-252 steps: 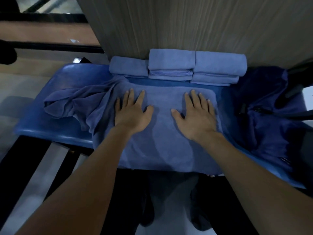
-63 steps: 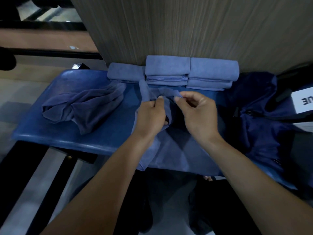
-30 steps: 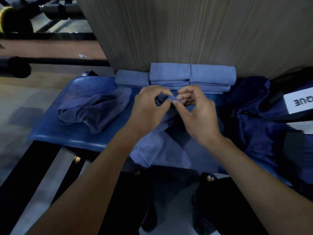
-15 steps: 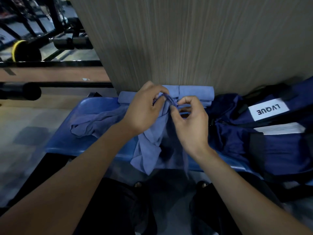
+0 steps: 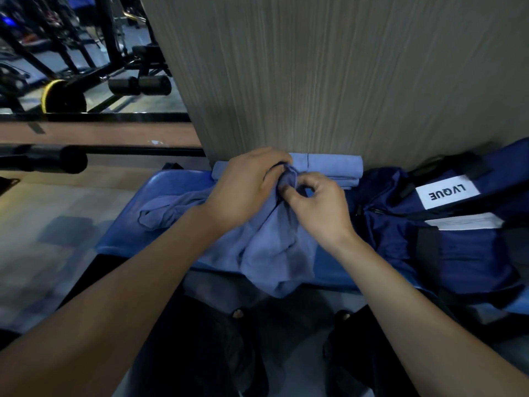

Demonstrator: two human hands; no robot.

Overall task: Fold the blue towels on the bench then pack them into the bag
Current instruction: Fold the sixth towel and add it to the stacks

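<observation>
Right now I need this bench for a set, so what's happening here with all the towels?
A person is mid-fold: the left hand and right hand both pinch the bunched top of a blue towel that hangs over the bench front. Folded towels sit stacked against the wall, a crumpled towel lies to the left, and the navy bag waits on the right.

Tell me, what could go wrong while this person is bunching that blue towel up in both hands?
Both the left hand and right hand pinch only the top of the towel, and its lower part hangs past the front edge of the bench, so it might slide off if released. The hands work right in front of the folded towels by the wall and could knock them askew. A second loose towel lies close by and might get snagged.
</observation>
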